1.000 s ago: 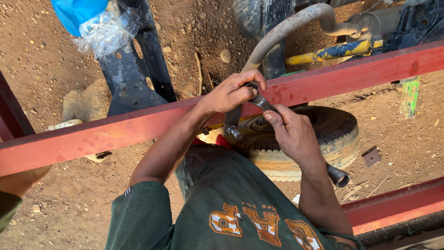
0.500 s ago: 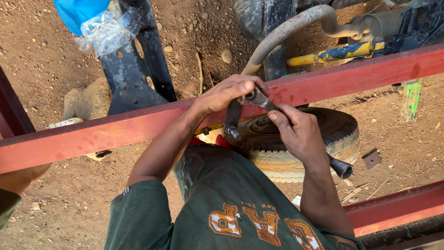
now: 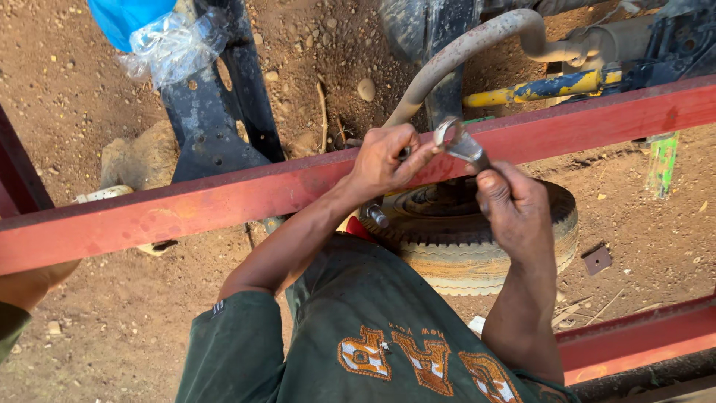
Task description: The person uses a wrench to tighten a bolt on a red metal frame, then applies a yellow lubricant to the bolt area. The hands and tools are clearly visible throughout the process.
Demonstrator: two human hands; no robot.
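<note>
Below, a worn tyre (image 3: 477, 239) lies on the dirt under the red steel beam (image 3: 224, 201). Right hand (image 3: 514, 213) grips a wrench (image 3: 461, 143) at the beam; left hand (image 3: 384, 158) pinches its open head beside a grey hose (image 3: 455, 52).

Strong daylight falls from above, warm on the red beam (image 3: 224, 201) and the dirt ground (image 3: 67, 97). Hard dark shadow sits under the tyre (image 3: 485, 246). The clear plastic wrap (image 3: 175, 48) glares white. Focus is sharp; frame edges bend slightly.
</note>
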